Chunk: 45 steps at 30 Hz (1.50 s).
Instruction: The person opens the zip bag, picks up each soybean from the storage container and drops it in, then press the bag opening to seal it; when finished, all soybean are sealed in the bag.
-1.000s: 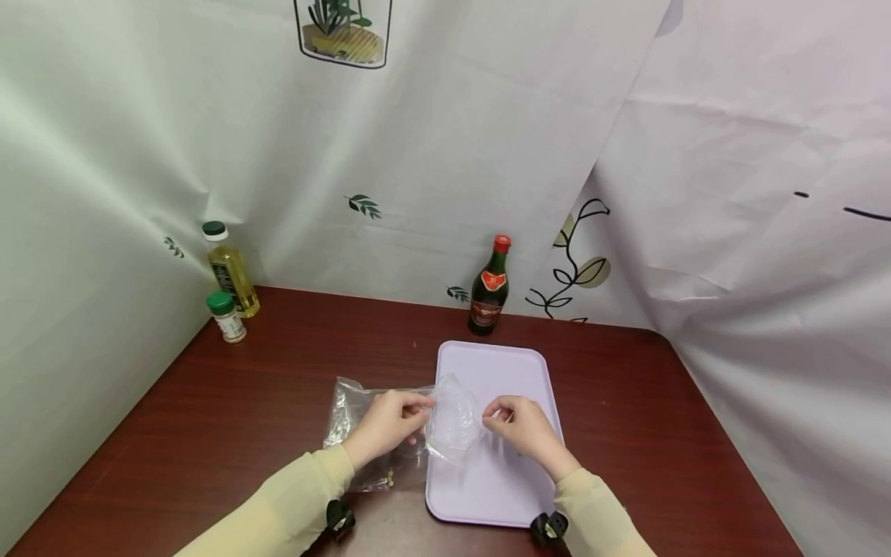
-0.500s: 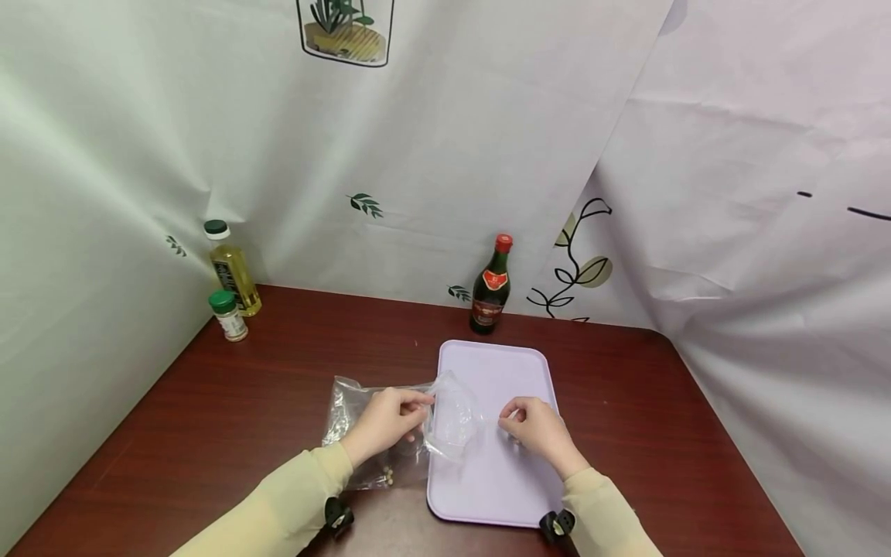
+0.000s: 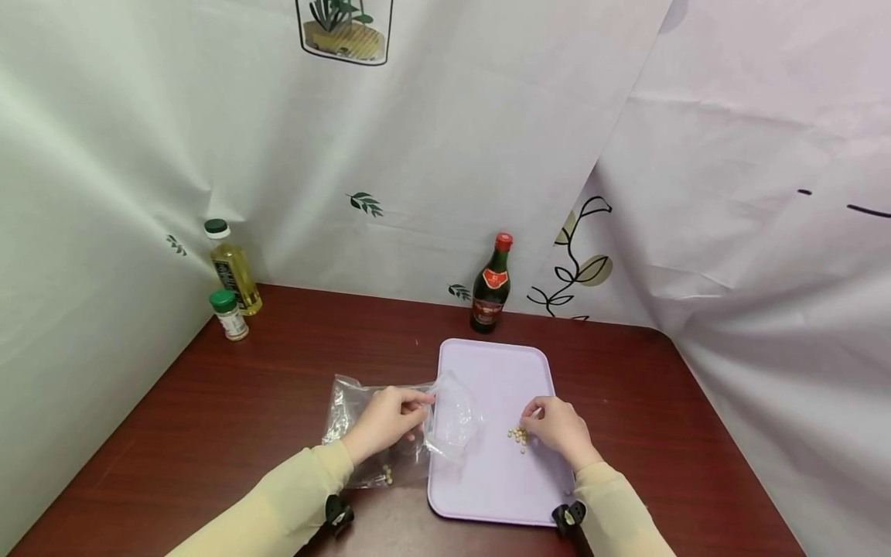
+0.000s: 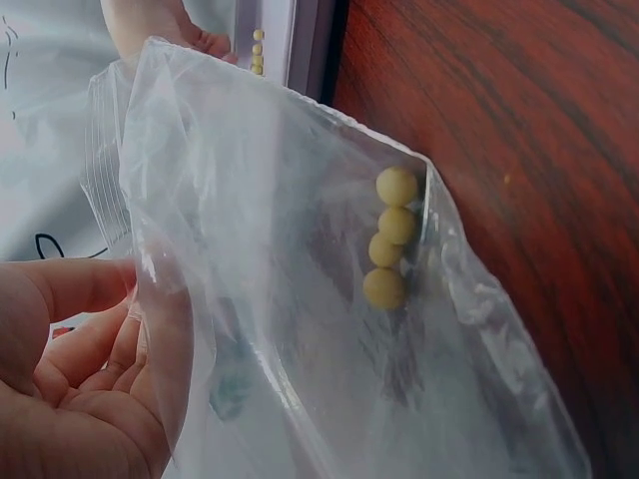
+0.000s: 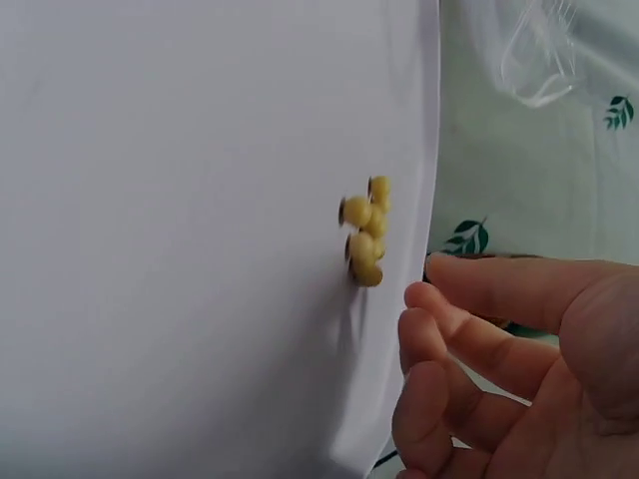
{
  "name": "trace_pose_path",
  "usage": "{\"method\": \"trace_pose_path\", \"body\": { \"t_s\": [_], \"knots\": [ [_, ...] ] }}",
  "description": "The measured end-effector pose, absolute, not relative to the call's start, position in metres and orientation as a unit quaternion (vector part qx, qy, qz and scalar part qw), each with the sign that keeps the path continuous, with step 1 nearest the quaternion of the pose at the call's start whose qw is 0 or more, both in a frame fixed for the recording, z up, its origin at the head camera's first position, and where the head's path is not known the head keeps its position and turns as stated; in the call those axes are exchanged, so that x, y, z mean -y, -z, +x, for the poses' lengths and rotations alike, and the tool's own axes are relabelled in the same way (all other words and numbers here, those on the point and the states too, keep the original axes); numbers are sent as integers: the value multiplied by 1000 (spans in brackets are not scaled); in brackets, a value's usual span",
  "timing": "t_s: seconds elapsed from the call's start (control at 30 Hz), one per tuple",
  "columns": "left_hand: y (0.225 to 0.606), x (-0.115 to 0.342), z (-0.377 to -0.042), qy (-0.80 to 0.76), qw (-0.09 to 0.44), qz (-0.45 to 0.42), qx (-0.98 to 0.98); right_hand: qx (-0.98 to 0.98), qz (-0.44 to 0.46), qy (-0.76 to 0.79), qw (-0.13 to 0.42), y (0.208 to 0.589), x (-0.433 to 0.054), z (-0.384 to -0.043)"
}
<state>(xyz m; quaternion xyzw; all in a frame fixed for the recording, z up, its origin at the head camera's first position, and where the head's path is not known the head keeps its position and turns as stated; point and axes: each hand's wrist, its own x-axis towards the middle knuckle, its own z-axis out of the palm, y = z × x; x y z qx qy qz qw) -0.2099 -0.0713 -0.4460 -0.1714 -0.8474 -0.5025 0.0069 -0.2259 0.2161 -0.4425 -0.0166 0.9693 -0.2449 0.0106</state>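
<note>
Far beyond the fingers of both hands, a dark green glass bottle [image 3: 490,288] with a red cap wears red labels, but the writing is too small to read. Far ahead and to the left of the left fingers stand a yellow oil bottle [image 3: 237,272] with a dark label and a little green-capped jar [image 3: 230,319] with a white one; I can't read those words either.

The clear plastic bag [image 4: 280,269] is thin, shiny and crinkly. It hangs from the left fingers, with its mouth over the edge of the pale purple tray [image 3: 487,371] and its other end over the brown table [image 3: 626,402]. Four round yellow beans in the bag [image 4: 397,226] sit in a row low in one corner, nearer the person than the left fingers. A small bunch of the same kind, the beans on the tray [image 5: 373,222], sits just left of the right fingertips.

The left hand [image 3: 390,418] bends forward at the wrist, thumb and finger pinching the bag's side. The right hand [image 3: 557,425] reaches low over the tray, palm turned inward, its fingers loosely bent with little gaps between the tips, just beside those beans.
</note>
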Motion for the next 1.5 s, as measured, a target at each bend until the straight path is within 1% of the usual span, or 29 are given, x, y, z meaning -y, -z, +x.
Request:
{"method": "trace_pose_path", "body": {
  "t_s": [0.53,1.07,1.5],
  "knots": [
    [448,71,-209,502,3,-168,848,-967,-39,246,46,451,-222,-231],
    [448,71,-208,503,3,-163,849,-964,-56,256,44,451,-217,-229],
    [447,71,-208,509,-3,-166,844,-970,-62,234,36,450,-214,-228]
  ]
}}
